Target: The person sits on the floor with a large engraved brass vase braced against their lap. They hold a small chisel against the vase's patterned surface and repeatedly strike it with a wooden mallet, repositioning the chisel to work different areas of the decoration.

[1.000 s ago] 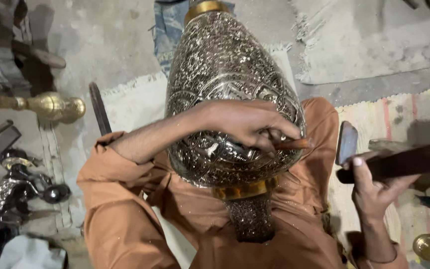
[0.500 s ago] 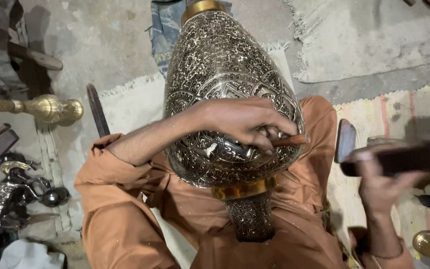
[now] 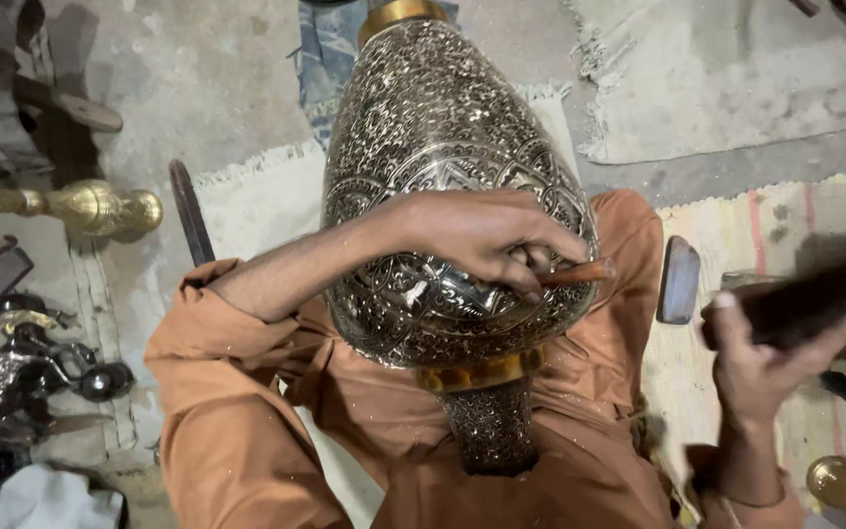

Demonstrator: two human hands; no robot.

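Big engraved vase [image 3: 443, 167] lying across lap of person sitting on floor, neck pointing away. Surface already showing dense pattern nearly all over; how much chasing is remaining, cannot tell. Left hand [image 3: 487, 235] resting on vase belly, fingers [image 3: 531, 279] pinching small chisel [image 3: 580, 272], tip touching metal. Right hand [image 3: 761, 362] hovering off to right above striped rug [image 3: 795, 225], fingers wrapping dark hammer handle [image 3: 815, 299], blurred. Flat stone [image 3: 680, 279] lying beside knee.
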